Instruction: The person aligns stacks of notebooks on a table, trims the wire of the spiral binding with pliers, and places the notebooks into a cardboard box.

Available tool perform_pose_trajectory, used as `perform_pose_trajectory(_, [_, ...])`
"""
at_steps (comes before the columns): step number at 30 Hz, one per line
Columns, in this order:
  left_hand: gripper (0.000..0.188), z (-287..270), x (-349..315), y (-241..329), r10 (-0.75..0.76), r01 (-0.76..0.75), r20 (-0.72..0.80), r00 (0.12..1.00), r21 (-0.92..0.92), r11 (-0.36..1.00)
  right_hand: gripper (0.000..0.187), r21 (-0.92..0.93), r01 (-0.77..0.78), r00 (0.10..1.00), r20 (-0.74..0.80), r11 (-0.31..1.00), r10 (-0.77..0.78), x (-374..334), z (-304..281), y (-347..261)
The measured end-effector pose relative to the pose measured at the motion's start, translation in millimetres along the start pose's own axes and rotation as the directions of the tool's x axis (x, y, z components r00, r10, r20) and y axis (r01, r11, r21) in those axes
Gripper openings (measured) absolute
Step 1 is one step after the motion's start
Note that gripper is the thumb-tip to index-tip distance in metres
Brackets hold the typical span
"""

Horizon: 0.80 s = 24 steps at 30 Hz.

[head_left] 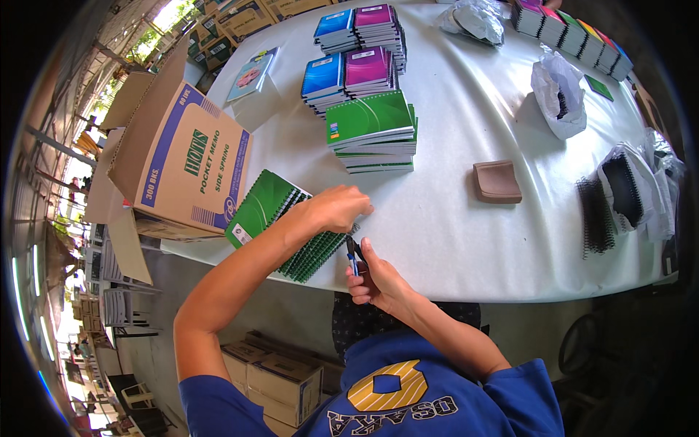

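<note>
Fingers of the right hand [382, 280] are wrapped around a blue-and-black hand tool [353, 255], apparently pliers, its tip directed away from the body toward the coil ends. Fingers of the left hand [335, 209] are curled just beyond that tip; whether a coil end is pinched there cannot be told, as the fingertips are hidden.

Just to the left of the gripped tool, and partly under the left wrist, the green notebooks [258, 207] are laid overlapping at the near edge of the table [451, 251]. Dark coils [309, 256] are seen along their spines, so threading is judged to be done on this batch, with work on the coil ends in hand. How many ends have been finished cannot be made out.

Beyond the left fingers stands a green stack [371, 120] on which no coil can be discerned; it is judged to be left to do. Farther beyond, blue notebooks [324, 76] and purple notebooks [369, 67] are piled, with coils showing at some edges, and seem completed. Well to the right of the fingers, loose black coils [597, 218] are placed. To their left, an open cardboard box [189, 156] is set; its contents cannot be seen.
</note>
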<state>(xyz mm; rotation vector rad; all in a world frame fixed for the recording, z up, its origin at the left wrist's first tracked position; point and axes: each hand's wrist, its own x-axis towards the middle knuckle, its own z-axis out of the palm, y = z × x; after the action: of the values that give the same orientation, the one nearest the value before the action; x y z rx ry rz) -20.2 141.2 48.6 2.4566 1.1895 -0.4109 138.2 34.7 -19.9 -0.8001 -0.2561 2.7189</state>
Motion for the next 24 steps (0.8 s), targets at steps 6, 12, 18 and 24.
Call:
perform_pose_trajectory(6, [0.037, 3, -2, 3, -0.026, 0.027, -0.035, 0.999, 0.023, 0.999, 0.075, -0.043, -0.036, 0.998, -0.045, 0.998, 0.034, -8, 1, 1])
perform_pose_trajectory(12, [0.039, 4, -5, 2, -0.057, 0.055, -0.066, 0.996, -0.028, 0.998, 0.077, -0.025, -0.067, 0.994, -0.083, 0.997, 0.065, -5, 8, -5])
perform_pose_trajectory(18, [0.037, 1, -5, 6, -0.064, 0.063, -0.058, 0.996, -0.008, 0.998, 0.071, 0.044, -0.074, 0.996, -0.04, 0.996, 0.075, -2, 2, -10])
perform_pose_trajectory(24, [0.053, -9, -5, 17, -0.094, 0.093, 0.01, 0.996, 0.018, 0.995, 0.072, -0.058, -0.088, 0.99, -0.112, 0.994, 0.081, -12, 10, -10])
